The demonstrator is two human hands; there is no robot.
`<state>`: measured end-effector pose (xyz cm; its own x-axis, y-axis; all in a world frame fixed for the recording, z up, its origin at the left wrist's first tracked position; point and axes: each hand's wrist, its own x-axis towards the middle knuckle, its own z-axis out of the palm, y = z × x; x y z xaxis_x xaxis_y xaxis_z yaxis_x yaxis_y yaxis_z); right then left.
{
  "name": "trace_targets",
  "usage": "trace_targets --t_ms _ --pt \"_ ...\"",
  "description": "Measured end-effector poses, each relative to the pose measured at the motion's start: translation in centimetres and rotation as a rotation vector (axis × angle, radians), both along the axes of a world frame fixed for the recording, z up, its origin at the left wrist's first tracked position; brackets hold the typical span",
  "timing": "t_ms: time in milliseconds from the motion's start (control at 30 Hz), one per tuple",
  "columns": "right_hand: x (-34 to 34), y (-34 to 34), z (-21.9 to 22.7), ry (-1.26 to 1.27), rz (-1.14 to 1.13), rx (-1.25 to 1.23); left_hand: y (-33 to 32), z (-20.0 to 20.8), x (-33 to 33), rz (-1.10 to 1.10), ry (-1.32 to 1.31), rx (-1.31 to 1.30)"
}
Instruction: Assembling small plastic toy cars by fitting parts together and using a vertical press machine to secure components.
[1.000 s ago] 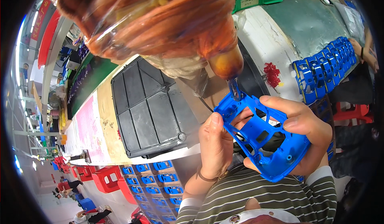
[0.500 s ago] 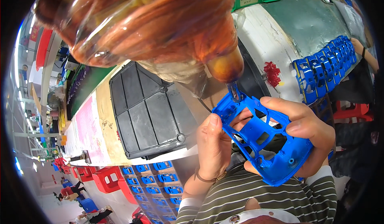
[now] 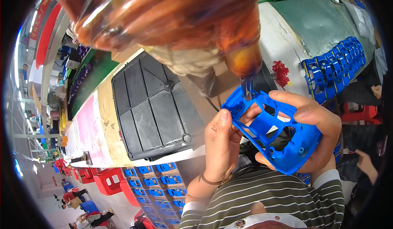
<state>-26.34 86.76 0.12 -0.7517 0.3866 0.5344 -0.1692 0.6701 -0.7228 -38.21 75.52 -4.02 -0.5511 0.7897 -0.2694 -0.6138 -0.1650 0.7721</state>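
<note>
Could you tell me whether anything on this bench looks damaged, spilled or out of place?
The white bench top is chipped and worn along its edge. Small red pieces lie loose in a little heap beside the row of blue parts. The blue frame, held in the left hand and right hand, looks intact.

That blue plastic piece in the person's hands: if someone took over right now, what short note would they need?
Left hand: pinches the near-left edge of the blue plastic frame.
Right hand: wraps the frame's far side, thumb on top.
The frame is held up above the lap, its tip under an amber blob hanging from above.
Row of similar blue frames lies on the table; black tray to the left.
Done or left: cannot tell.
</note>
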Motion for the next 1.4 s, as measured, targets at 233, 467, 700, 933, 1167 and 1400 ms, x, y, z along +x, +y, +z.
trace_targets --t_ms 233,467,700,933,1167,1400 --pt "0.3 -0.4 1.0 -0.117 0.044 0.045 -0.6 0.1 -0.1 -0.062 0.015 -0.012" --pt "0.9 0.4 0.7 -0.092 0.171 0.006 -0.3 0.4 0.1 -0.025 -0.049 0.067" --pt "1.0 0.4 0.6 -0.06 0.233 -0.046 -0.6 0.5 0.0 -0.058 0.028 0.094" --pt "1.0 0.3 1.5 -0.107 0.148 0.032 -0.6 0.6 -0.1 -0.066 0.012 0.08" --pt "-0.1 0.0 -0.1 -0.009 -0.064 0.05 0.3 0.3 -0.5 -0.089 -0.059 0.018" --pt "0.2 -0.2 -0.7 0.05 -0.038 0.09 0.1 0.2 0.1 -0.114 -0.155 0.057"
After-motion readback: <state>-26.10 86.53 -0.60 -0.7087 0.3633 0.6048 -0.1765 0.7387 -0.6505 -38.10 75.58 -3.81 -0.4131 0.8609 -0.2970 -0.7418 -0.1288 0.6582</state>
